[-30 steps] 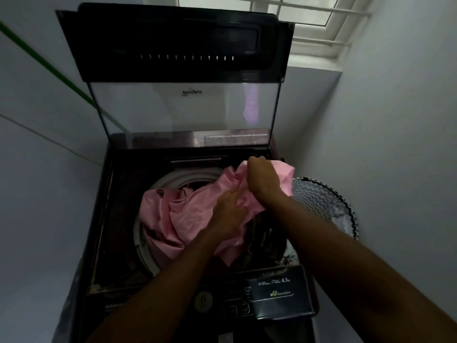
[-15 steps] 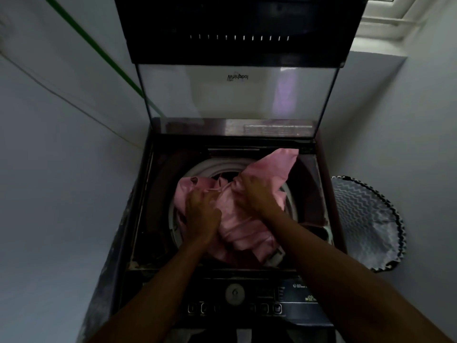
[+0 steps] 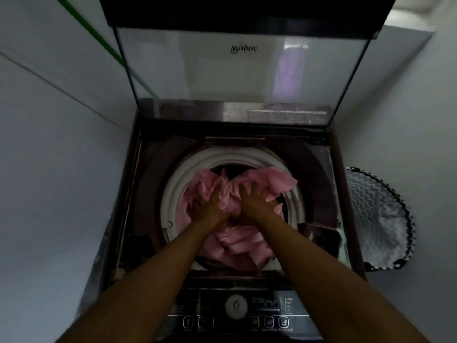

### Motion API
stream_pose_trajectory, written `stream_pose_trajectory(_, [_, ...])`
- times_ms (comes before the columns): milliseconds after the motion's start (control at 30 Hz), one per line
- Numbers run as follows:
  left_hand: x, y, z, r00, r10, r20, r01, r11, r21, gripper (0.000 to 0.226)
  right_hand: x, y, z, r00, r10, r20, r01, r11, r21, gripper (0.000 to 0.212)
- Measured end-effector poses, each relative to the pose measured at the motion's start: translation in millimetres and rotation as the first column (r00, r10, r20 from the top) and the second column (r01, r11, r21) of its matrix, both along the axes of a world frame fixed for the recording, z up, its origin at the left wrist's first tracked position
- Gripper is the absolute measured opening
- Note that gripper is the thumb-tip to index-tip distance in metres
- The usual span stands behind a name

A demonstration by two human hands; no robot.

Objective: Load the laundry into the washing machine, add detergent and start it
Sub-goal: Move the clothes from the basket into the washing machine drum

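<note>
Pink laundry [image 3: 237, 241] is bunching in the drum mouth [image 3: 178, 184]; I am pressing it down with my left hand [image 3: 210, 204] and right hand [image 3: 254, 201], fingers spread flat, gripping nothing, so it is sinking below the rim beneath the raised lid [image 3: 242, 70].

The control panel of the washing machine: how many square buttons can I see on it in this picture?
5 are clear: two left of the forearms, three at the right, below the round dial. The dim middle may hold more.
</note>
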State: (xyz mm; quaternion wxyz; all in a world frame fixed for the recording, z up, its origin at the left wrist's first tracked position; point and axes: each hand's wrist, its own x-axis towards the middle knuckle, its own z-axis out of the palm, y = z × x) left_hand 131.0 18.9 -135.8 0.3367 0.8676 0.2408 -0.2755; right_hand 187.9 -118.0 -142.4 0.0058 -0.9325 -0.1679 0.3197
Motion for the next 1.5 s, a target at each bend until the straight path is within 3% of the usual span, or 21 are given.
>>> stream_pose_trajectory(267, [2.4, 18.4, -35.4, 0.995, -0.007, -0.104, 0.006, 1.0, -0.016, 0.111, 25.5, 12.8, -38.7, 0.995, 0.071, -0.076, -0.069, 0.997, 0.035, 0.101])
stream_pose_trajectory(400, [7.3, 29.8, -45.8, 0.988, -0.008, -0.152, -0.006, 0.996, -0.094, 0.094, 36.1, 23.8, -49.5, 0.987, 0.004, -0.16, 0.002, 0.999, 0.033, 0.107])
stream_pose_trajectory(633, [20.6, 47.2, -46.7, 0.962, -0.037, -0.271, 0.014, 0.996, -0.088, 0.104, 29.7, 40.3, -62.5, 0.992, -0.02, -0.126, 0.024, 0.999, 0.029, 0.107])
stream_pose_trajectory(767, [18.1, 46.8, -47.0, 0.954, -0.057, -0.295, 0.062, 0.998, 0.009, 0.103, 23.6, 48.8, -71.3, 0.992, -0.023, -0.124, 0.021, 1.0, -0.021, 0.106])
stream_pose_trajectory(933, [10.4, 45.7, -58.4, 0.968, -0.089, -0.236, 0.136, 0.972, 0.193, 0.09, 11.5, 52.0, -65.9, 0.999, -0.041, -0.024, 0.039, 0.998, -0.053, 0.105])
stream_pose_trajectory(1067, [6.3, 38.4, -48.3, 0.985, -0.165, 0.04, 0.14, 0.924, 0.356, 0.08, 15.7, 49.0, -46.7, 1.0, -0.012, -0.019, 0.011, 0.998, -0.064, 0.114])
stream_pose_trajectory(1167, [13.0, 33.3, -37.5, 0.959, -0.244, 0.148, 0.173, 0.91, 0.377, 0.081, 33.4, 54.8, -25.9, 0.999, 0.047, -0.025, -0.049, 0.996, -0.069, 0.118])
stream_pose_trajectory(1267, [21.2, 33.3, -34.5, 0.927, -0.363, 0.096, 0.312, 0.887, 0.342, 0.084, 53.8, 60.8, -0.3, 0.982, 0.163, -0.098, -0.176, 0.973, -0.149, 0.118])
stream_pose_trajectory(1400, [25.3, 39.9, -45.0, 0.928, -0.355, 0.113, 0.313, 0.907, 0.281, 0.086, 46.2, 52.1, 22.2, 0.955, 0.051, -0.292, -0.104, 0.98, -0.168, 0.1])
stream_pose_trajectory(1500, [22.0, 39.0, -47.8, 0.929, -0.368, 0.035, 0.355, 0.915, 0.191, 0.087, 27.1, 38.0, 3.4, 0.955, 0.122, -0.272, -0.178, 0.965, -0.193, 0.12])
